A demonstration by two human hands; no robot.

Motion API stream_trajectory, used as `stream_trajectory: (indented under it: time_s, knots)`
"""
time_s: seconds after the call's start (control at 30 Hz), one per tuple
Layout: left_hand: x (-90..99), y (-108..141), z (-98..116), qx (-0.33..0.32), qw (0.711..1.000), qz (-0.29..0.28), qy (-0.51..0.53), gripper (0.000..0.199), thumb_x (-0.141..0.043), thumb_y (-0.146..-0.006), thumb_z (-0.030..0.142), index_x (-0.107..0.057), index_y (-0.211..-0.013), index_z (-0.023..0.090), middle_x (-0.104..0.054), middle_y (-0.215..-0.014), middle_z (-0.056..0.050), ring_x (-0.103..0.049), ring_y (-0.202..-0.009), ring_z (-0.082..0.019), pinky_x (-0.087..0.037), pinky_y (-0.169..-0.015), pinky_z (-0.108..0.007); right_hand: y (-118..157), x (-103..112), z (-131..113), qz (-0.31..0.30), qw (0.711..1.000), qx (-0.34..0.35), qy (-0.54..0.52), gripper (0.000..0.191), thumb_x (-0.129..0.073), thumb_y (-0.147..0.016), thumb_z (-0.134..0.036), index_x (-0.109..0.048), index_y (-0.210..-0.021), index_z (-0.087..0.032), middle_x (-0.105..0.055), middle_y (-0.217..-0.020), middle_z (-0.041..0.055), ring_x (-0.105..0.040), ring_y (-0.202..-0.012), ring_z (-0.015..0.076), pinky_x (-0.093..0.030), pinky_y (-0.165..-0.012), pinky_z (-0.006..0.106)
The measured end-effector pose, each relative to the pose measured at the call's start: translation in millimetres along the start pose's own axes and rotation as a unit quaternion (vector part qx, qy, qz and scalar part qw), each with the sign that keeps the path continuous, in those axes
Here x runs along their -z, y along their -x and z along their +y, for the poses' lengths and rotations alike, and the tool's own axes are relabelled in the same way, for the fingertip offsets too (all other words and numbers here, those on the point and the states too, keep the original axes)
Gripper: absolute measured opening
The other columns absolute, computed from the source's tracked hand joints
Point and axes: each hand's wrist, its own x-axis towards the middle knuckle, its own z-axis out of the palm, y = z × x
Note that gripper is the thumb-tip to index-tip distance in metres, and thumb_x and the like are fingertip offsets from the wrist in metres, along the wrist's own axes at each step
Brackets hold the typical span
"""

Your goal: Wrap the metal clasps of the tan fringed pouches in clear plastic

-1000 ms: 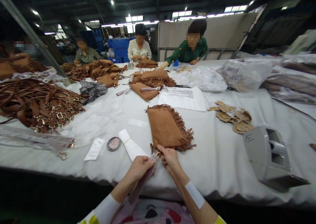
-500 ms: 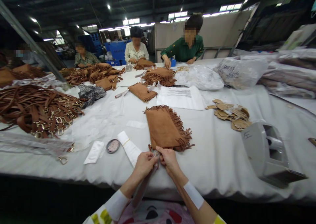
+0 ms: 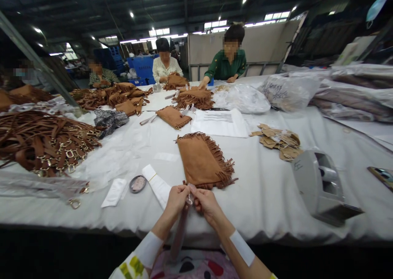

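Note:
Just in front of a brown fringed bag (image 3: pixel 198 160), my left hand (image 3: pixel 177 199) pinches the end of a brown strap (image 3: pixel 180 230) in a clear plastic sleeve. My right hand (image 3: pixel 206 203) grips the same plastic-covered end, its fingertips close to those of the left. The strap hangs down toward my lap over the table edge. A metal clasp shows faintly at the fingers; its details are too small to tell. The bag lies flat with its fringe along the right and far sides.
White folded strips (image 3: pixel 156 184), a small round dish (image 3: pixel 137 184) and brown straps with gold clasps (image 3: pixel 46 144) lie to the left. At right are paper tags (image 3: pixel 279 141), a grey tape dispenser (image 3: pixel 319 184) and a phone (image 3: pixel 382 176). Co-workers (image 3: pixel 230 62) handle bags across the table.
Both hands stay together on the strap end, fingertips slightly shifted, and the strap hangs straighter. My view has turned a little to the right. A co-worker's hand opposite has moved over a bag.

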Motion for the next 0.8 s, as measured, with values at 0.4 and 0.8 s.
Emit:
stream_trajectory:
  time_s: [0.4, 0.8]
  knots:
    - [9.4, 44, -7, 0.123, 0.984, -0.101, 0.075, 0.060, -0.058, -0.069, 0.067, -0.054, -0.097, 0.014, -0.066, -0.069, -0.004, -0.055, -0.041, -0.011, -0.034, -0.038, -0.020, -3, -4, -5, 0.012, 0.999, 0.005, -0.052, 0.039, -0.080, -0.053, -0.046, -0.061, -0.058, -0.012, -0.048, -0.045, -0.0045, -0.036, -0.039, 0.0048, -0.025, -0.038, 0.019]
    - [9.7, 42, -11, 0.067, 0.995, -0.059, 0.041, 0.051, -0.052, -0.073, 0.063, -0.057, -0.068, 0.013, -0.058, -0.048, -0.001, -0.046, -0.035, -0.008, -0.032, -0.038, -0.020, 15, -3, 4, -0.059, 0.997, -0.011, 0.051, 0.044, -0.076, -0.060, -0.053, -0.056, -0.058, -0.014, -0.044, -0.037, -0.0063, -0.027, -0.033, 0.0037, -0.014, -0.034, 0.019]
